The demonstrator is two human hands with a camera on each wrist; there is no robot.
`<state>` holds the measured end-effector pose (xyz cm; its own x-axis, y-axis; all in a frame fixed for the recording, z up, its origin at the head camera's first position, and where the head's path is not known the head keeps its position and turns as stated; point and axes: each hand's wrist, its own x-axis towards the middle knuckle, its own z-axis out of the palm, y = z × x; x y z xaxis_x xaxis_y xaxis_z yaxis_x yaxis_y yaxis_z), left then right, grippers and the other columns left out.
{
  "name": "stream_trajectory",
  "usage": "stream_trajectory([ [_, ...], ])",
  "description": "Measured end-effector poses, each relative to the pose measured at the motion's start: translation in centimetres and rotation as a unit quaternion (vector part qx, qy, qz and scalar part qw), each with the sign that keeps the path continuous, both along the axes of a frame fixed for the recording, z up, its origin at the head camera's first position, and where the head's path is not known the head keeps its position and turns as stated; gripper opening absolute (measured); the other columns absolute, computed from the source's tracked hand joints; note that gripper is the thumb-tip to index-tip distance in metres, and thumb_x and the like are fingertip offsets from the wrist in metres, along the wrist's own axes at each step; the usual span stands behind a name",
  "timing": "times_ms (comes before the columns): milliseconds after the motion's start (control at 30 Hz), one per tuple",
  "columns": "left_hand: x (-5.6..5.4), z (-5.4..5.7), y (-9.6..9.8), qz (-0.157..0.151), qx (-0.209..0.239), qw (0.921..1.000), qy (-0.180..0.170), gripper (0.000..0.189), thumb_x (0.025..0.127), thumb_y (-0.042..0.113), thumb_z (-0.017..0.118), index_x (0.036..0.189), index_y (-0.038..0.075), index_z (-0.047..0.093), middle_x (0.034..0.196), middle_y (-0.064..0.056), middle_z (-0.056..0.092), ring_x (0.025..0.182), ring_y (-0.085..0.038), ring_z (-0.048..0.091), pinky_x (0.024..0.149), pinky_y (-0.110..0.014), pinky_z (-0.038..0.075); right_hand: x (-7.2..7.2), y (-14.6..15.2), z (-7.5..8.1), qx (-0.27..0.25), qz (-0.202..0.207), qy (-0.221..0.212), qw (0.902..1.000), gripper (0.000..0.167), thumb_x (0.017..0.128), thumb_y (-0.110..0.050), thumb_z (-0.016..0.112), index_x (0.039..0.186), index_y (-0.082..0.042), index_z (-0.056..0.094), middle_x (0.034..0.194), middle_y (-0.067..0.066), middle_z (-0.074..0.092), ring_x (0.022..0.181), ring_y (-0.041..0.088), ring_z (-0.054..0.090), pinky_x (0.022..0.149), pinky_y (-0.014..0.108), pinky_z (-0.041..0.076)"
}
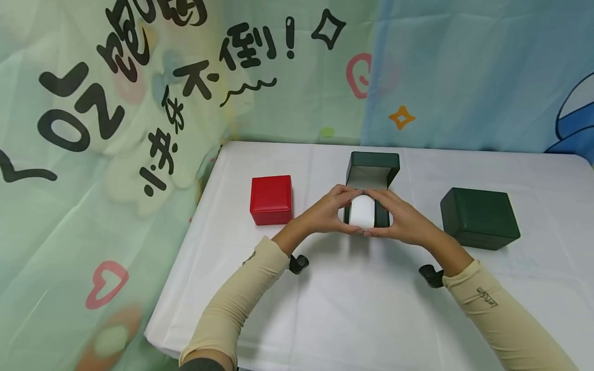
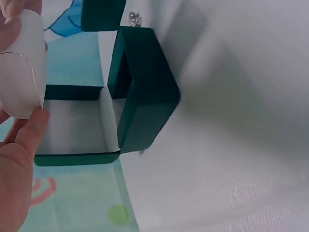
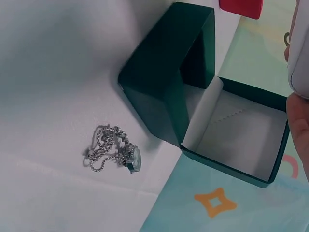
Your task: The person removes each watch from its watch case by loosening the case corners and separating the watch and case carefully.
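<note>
In the head view my left hand point(image 1: 330, 212) and right hand point(image 1: 402, 219) hold a white cushion point(image 1: 362, 214) between them, thumbs at the near end and fingers at the far end. The cushion is rounded, with a seam line in the left wrist view. Below and behind it stands an open dark green box point(image 1: 374, 161), its lid tipped back; the lid's pale lining point(image 3: 246, 135) shows in the right wrist view. Beside the box lies a silver chain point(image 3: 108, 145) with a clear, stone-like piece at one end. My hands hide the chain in the head view.
On the white-covered table point(image 1: 352, 309), a red box point(image 1: 271, 201) sits left of the open one, and a shut green box point(image 1: 480, 216) to the right. Printed cloth point(image 1: 297, 113) hangs along the back and left side.
</note>
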<state>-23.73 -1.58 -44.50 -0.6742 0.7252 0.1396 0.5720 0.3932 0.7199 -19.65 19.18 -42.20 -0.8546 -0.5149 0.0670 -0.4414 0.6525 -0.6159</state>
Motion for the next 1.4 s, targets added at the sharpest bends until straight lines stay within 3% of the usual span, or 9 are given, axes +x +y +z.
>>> stream_trajectory([
  [333,-0.2,-0.7,0.2,0.024,-0.008,0.9997,0.006,0.080,0.073,0.023,0.077,0.140,0.008,0.035,0.136,-0.011,0.036,0.121,-0.018,0.040,0.099,-0.021,0.038,-1.0,0.1,-1.0,-0.014,0.008,0.028,0.9995,0.077,0.075,-0.015,0.074,0.137,0.006,0.033,0.132,0.023,0.035,0.113,0.041,0.044,0.085,0.057,0.041],
  [600,-0.9,-1.1,0.4,0.045,-0.019,0.9986,0.020,0.081,0.073,0.024,0.076,0.139,0.005,0.034,0.140,-0.011,0.034,0.126,-0.020,0.040,0.103,-0.025,0.037,-1.9,0.5,-1.4,0.002,-0.008,0.041,0.9991,0.076,0.073,-0.015,0.076,0.134,0.007,0.037,0.131,0.024,0.037,0.117,0.042,0.042,0.089,0.058,0.039],
  [1067,-2.7,-3.5,2.9,0.070,-0.135,0.9877,0.038,0.082,0.076,0.039,0.071,0.141,0.008,0.032,0.141,-0.007,0.037,0.130,-0.020,0.038,0.106,-0.027,0.033,-4.1,2.2,-3.5,0.046,-0.009,-0.053,0.9975,0.081,0.077,-0.026,0.072,0.139,0.005,0.029,0.141,0.028,0.027,0.128,0.047,0.027,0.097,0.062,0.030],
  [1400,-3.0,-4.4,3.5,0.079,-0.177,0.9806,0.027,0.081,0.077,0.039,0.070,0.141,0.008,0.032,0.142,-0.008,0.036,0.130,-0.021,0.037,0.106,-0.028,0.033,-4.8,2.2,-4.9,0.042,-0.013,-0.067,0.9968,0.081,0.077,-0.026,0.073,0.137,0.006,0.031,0.139,0.028,0.030,0.126,0.047,0.031,0.098,0.061,0.031],
])
